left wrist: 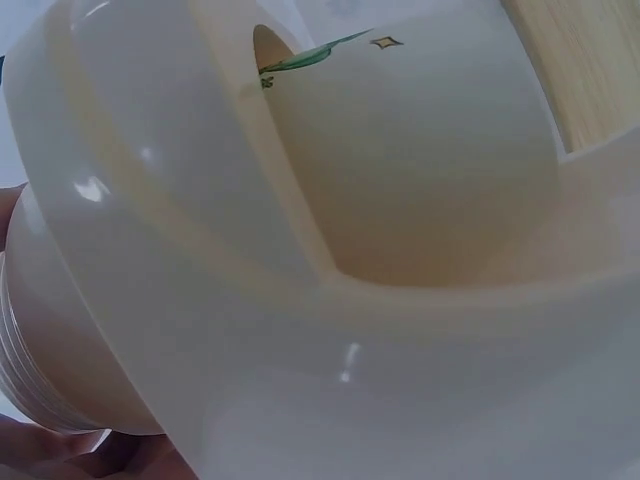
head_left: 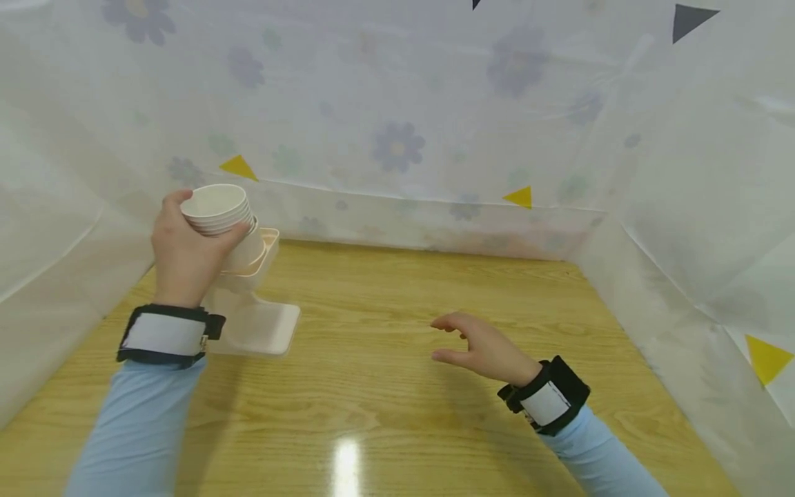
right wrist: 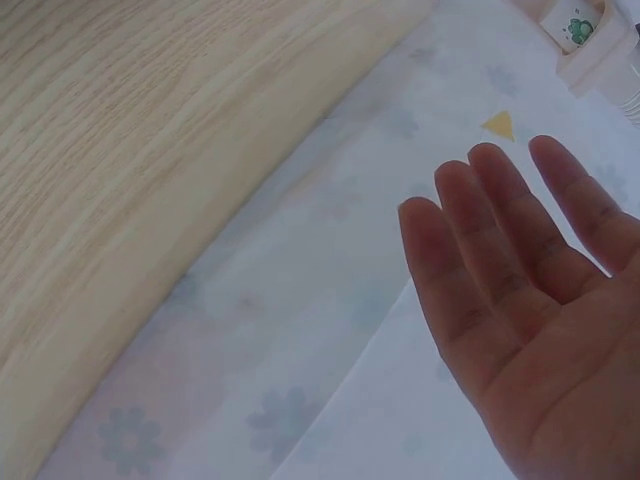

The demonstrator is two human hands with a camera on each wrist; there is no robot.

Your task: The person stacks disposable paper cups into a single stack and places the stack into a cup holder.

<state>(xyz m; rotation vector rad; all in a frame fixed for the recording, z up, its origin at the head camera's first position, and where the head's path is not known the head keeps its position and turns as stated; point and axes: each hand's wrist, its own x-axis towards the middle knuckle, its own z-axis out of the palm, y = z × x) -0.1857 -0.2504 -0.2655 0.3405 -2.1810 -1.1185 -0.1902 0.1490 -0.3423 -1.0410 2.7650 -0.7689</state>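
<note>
On the left of the head view, my left hand [head_left: 186,252] grips a stack of white paper cups [head_left: 217,200], thumb on the near side and fingers round the far side. The stack leans a little, its open mouths up, and its lower end is at the top of a cream plastic cup holder [head_left: 273,331]. In the left wrist view the holder [left wrist: 400,390] fills most of the picture, with stacked cup rims [left wrist: 25,375] at lower left. My right hand [head_left: 487,347] hovers over the table, fingers loosely extended and nothing in them.
The wood-grain table [head_left: 373,386] spreads under both hands. Whitish flowered sheeting [head_left: 397,103] walls off the back and both sides, with yellow triangles [head_left: 520,197] stuck on it. The holder's flat base [head_left: 282,324] juts to the right.
</note>
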